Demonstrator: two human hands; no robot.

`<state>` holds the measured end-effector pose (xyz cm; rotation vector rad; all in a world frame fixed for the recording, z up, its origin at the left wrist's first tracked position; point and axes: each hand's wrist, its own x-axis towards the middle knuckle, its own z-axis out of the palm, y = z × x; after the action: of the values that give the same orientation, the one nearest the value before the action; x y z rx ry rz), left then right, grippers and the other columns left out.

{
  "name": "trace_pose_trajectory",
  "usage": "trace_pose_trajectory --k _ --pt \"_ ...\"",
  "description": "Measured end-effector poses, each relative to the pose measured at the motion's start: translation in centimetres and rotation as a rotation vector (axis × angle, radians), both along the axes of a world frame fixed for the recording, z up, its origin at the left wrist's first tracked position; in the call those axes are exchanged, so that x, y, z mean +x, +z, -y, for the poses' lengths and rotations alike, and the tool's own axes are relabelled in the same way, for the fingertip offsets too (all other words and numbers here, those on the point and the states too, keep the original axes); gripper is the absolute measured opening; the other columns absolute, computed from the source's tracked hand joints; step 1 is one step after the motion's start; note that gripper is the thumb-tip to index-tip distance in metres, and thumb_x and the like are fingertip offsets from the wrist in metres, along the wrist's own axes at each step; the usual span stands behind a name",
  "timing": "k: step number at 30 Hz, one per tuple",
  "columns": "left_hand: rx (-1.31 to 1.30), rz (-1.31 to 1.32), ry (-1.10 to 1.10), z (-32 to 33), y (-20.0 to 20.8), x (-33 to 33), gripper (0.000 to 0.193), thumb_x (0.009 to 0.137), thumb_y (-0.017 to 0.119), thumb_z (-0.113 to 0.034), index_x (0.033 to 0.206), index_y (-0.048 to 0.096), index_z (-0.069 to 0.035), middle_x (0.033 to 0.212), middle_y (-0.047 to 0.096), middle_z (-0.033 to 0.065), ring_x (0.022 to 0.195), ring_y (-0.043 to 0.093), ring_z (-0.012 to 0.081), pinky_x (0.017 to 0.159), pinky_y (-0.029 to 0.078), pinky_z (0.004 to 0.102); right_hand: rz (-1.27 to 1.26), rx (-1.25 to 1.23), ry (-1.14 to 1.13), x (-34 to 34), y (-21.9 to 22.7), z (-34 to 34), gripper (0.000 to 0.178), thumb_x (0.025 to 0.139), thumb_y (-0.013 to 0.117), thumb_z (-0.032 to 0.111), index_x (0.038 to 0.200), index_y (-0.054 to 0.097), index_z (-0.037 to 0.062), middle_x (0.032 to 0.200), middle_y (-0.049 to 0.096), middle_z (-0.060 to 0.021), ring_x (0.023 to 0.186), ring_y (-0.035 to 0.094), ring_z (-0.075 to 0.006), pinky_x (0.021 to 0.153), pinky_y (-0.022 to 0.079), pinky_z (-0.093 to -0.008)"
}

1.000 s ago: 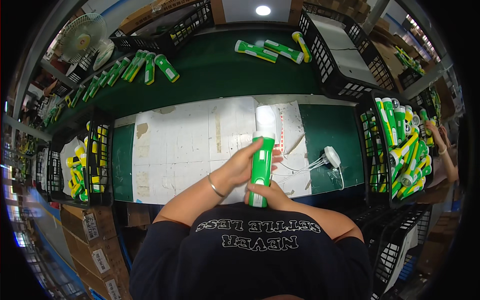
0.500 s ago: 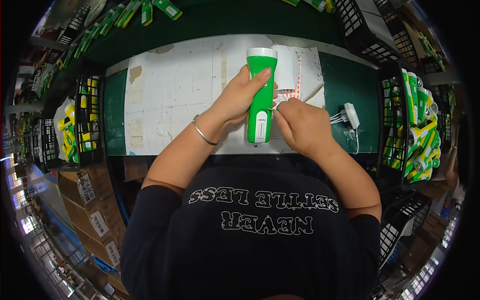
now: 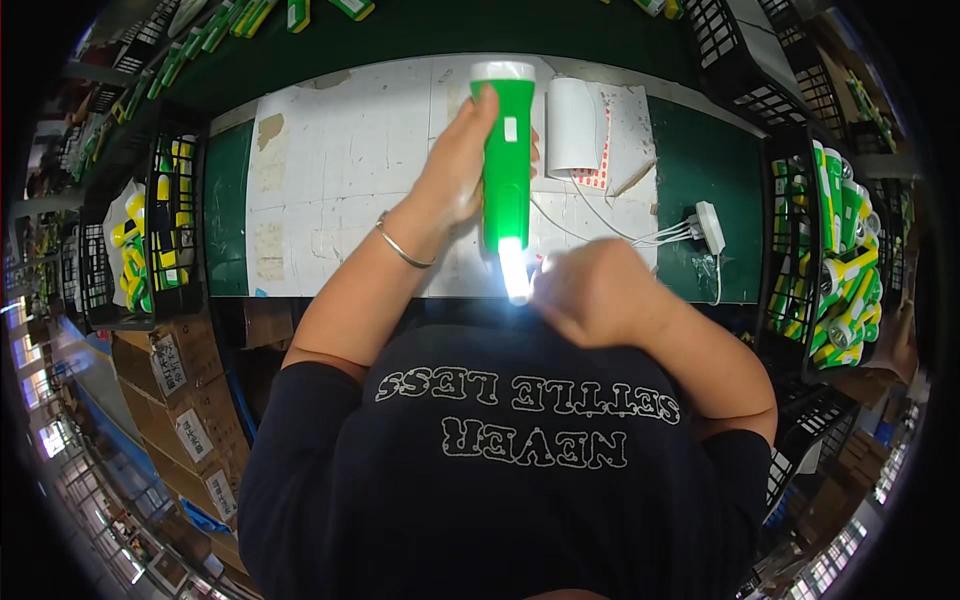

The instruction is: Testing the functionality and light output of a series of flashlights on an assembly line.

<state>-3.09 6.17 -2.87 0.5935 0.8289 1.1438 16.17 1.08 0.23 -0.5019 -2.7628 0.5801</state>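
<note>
Fingers clamped round a green flashlight

Over the white-topped bench, the left hand grips it, lower end glowing. Just beside that end the right hand is blurred; whether its fingers meet, I can't tell.

Cardboard boxes bearing white labels are stacked at the lower left of the frame; a green table is partly covered at the centre by a white sheet, and a black lattice crate is set at the upper right.
</note>
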Motion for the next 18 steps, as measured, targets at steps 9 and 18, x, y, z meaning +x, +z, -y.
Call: trace_pose_trajectory --k 9,18 --pt "0.132 0.330 -0.157 0.5 0.7 0.6 0.052 0.093 0.036 -0.051 0.110 0.047 -0.003 0.086 0.057 0.0107 0.076 0.058 0.0189 0.067 0.051 0.0318 -0.334 -0.377 -0.671 -3.1 0.4 -2.3 0.047 0.070 0.077 0.020 0.058 0.034 0.0068 0.055 0.035 -0.0011 0.050 0.033 -0.0113 0.046 0.030 -0.0275" --pt "0.106 -0.141 -0.194 1.6 1.4 -0.7 0.033 0.089 0.054 -0.016 0.117 0.039 -0.006 0.091 0.056 0.0082 0.076 0.057 0.0139 0.066 0.052 0.0271 -0.586 -0.602 -0.650 0.4 -1.1 -5.7 0.045 0.076 0.070 0.014 0.054 0.032 0.0054 0.057 0.040 0.0024 0.054 0.033 -0.0065 0.047 0.027 -0.0239"
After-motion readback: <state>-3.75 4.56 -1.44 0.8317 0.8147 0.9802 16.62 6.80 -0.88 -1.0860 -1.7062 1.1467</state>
